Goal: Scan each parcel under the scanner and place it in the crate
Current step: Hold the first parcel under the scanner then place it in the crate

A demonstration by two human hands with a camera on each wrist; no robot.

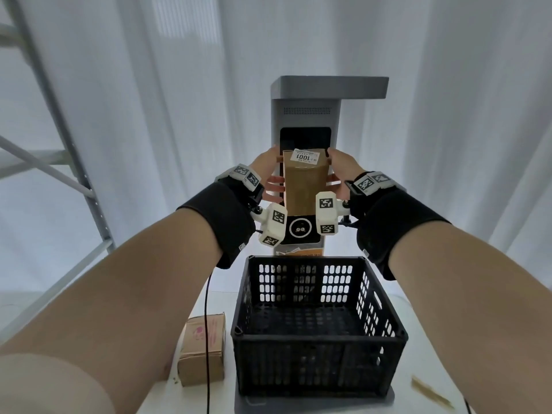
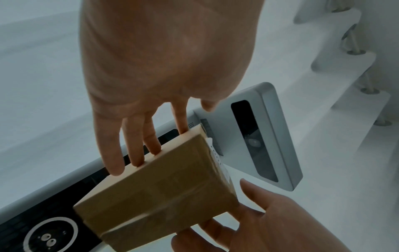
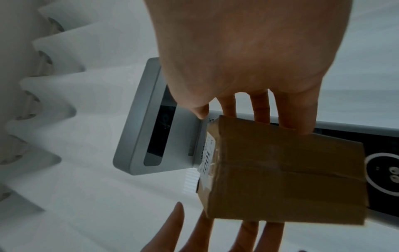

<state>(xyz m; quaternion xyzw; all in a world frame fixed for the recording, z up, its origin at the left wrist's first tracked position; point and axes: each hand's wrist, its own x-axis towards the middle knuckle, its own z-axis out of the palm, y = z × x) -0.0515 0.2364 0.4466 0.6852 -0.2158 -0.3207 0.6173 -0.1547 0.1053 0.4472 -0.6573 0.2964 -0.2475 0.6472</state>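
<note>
I hold a brown taped parcel [image 1: 304, 186] between both hands in front of the grey scanner's column [image 1: 307, 121], below its overhanging head [image 1: 328, 86]. Its white label reading 1001 [image 1: 305, 156] faces up. My left hand [image 1: 270, 174] presses straight fingers [image 2: 138, 145] against the parcel's left side [image 2: 159, 191]. My right hand [image 1: 339, 171] presses straight fingers [image 3: 261, 109] against the right side [image 3: 287, 170]. The scanner head's dark window [image 2: 252, 139] lies just beyond the label end. Under my wrists stands the black slatted crate [image 1: 313, 363], with nothing visible inside.
A second cardboard parcel [image 1: 203, 351] lies on the white table left of the crate, with a black cable [image 1: 206, 309] running across it. An orange-brown box [image 1: 298, 251] shows behind the crate at the scanner's foot. A grey metal rack [image 1: 59, 130] stands far left; white curtains hang behind.
</note>
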